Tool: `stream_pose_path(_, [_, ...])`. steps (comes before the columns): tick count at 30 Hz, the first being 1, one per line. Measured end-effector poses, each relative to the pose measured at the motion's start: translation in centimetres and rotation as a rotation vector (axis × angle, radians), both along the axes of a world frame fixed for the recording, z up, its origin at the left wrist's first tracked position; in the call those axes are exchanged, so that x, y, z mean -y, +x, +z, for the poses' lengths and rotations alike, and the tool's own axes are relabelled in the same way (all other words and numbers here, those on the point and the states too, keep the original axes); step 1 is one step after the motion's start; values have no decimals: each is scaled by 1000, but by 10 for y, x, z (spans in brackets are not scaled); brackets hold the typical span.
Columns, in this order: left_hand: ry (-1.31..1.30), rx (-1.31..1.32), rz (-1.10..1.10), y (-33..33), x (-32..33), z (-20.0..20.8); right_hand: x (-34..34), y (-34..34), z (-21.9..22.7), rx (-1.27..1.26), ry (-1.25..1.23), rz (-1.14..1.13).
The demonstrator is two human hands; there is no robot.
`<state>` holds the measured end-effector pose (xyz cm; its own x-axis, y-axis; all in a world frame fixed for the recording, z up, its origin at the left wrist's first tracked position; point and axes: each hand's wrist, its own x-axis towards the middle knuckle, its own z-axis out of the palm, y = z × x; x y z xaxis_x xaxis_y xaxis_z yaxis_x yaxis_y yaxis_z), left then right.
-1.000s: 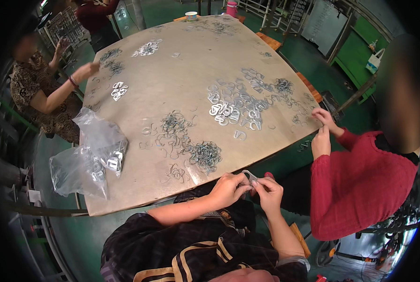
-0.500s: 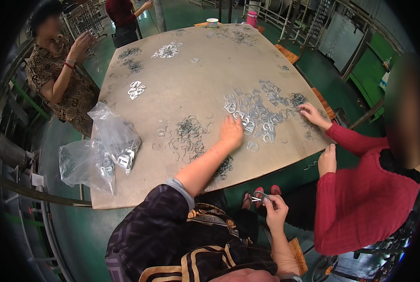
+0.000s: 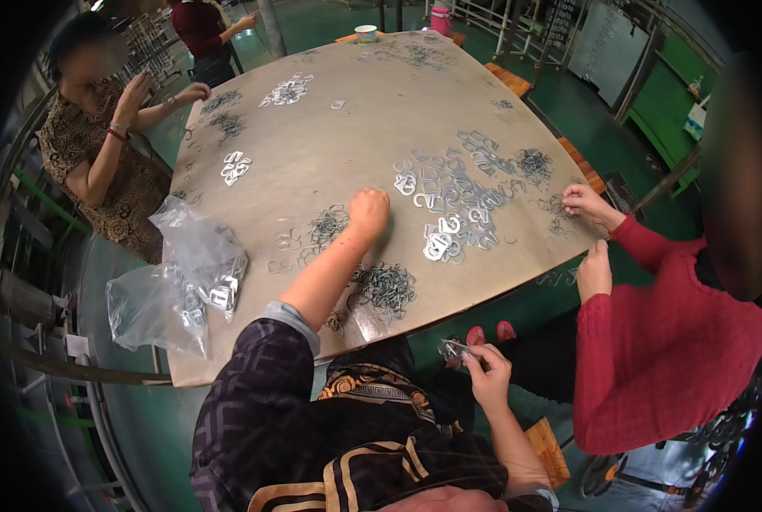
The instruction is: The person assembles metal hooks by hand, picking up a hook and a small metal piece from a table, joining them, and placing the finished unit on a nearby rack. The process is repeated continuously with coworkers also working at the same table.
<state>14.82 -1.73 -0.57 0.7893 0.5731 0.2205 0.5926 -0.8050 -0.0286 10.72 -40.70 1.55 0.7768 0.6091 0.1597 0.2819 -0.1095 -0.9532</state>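
Note:
My left hand is over the middle of the table, its fingers curled in. Whatever they hold, if anything, is hidden. Beside it, toward me, lies a loose heap of thin bent wire clips. A denser pile of wire clips sits under my left forearm near the table's front edge. To the right of that hand spread flat silver metal hooks, some stacked. Off the front edge, my right hand pinches small silver metal pieces between thumb and fingers.
Clear plastic bags with metal parts rest at the left edge. A co-worker in red sits at right, one hand by wire clips. Another person stands at left. A small tub stands at the far edge.
My left hand has moved left, away from the silver hooks to beside the wire clips. My right hand stays off the front edge with metal pieces. The left co-worker's hand now reaches the table.

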Motion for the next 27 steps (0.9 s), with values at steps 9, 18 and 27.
stream_pose_path(9, [-429, 85, -108, -3, 17, 44, -5, 7, 6, 156, -108, 3])
stream_pose_path(18, [-1248, 463, -747, -111, 183, 62, -17, 4, 6, 133, -92, 15])
stream_pose_path(27, [-1219, 547, -663, -124, 205, 38, -16, 9, 8, 69, -38, 53])
